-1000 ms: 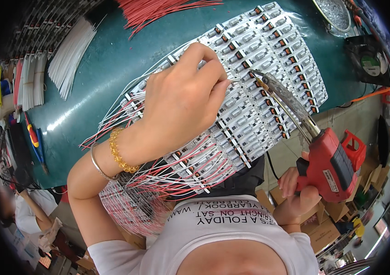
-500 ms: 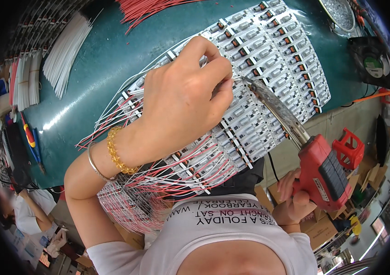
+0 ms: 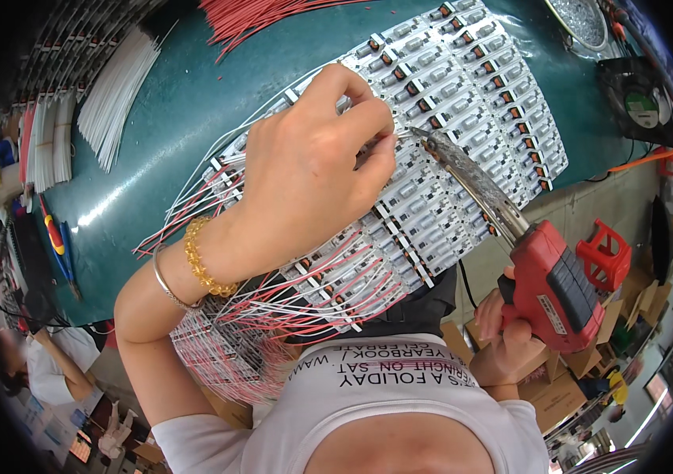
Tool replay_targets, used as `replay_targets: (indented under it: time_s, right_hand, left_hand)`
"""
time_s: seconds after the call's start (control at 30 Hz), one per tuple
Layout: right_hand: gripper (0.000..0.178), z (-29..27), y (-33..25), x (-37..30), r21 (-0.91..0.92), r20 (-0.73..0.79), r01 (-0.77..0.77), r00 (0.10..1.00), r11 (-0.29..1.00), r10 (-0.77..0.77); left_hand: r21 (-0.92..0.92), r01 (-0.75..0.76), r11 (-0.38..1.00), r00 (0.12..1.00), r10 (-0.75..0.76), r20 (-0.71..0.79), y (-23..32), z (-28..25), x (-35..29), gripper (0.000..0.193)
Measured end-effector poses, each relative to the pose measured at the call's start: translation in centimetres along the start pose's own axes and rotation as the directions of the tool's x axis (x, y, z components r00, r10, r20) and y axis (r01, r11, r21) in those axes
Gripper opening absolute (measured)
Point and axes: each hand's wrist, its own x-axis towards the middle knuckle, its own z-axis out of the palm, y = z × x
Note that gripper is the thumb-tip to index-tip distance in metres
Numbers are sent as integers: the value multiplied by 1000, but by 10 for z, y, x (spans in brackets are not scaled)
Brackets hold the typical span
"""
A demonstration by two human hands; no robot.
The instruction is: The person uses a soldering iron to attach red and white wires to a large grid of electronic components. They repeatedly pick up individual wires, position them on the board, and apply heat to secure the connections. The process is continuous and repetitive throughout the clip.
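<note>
A sheet of white circuit boards (image 3: 431, 189) lies at a slant over the green table and its near edge, with rows of small components. Above its middle, my left hand (image 3: 312, 166) is closed, pinching a thin white wire (image 3: 403, 134) at the fingertips. Most of that wire is hidden by the hand. My right hand (image 3: 510, 336) grips the handle of a red and black soldering gun (image 3: 550, 284). The gun's dark tip meets the boards right beside the pinched wire end. Red and white wires (image 3: 312, 304) trail from the boards' left rows.
White wires (image 3: 115, 95) and red wires (image 3: 261, 20) lie in bundles on the green table (image 3: 170, 118). Cutters with blue handles (image 3: 64, 253) rest at left. A black fan (image 3: 638, 103) and a metal dish (image 3: 581, 24) stand far right. Another person (image 3: 60, 363) sits at lower left.
The soldering gun has shifted slightly up and left, its tip staying near the wire. My left hand and the boards have moved a little to the left.
</note>
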Motion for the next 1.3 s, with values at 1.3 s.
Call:
replay_targets:
  time_s: [1.3]
  right_hand:
    - [77, -12, 4, -11, 36, -6, 64, 998, 997, -63]
  left_hand:
    - [75, -116, 990, 991, 120, -50, 8, 11, -9, 11]
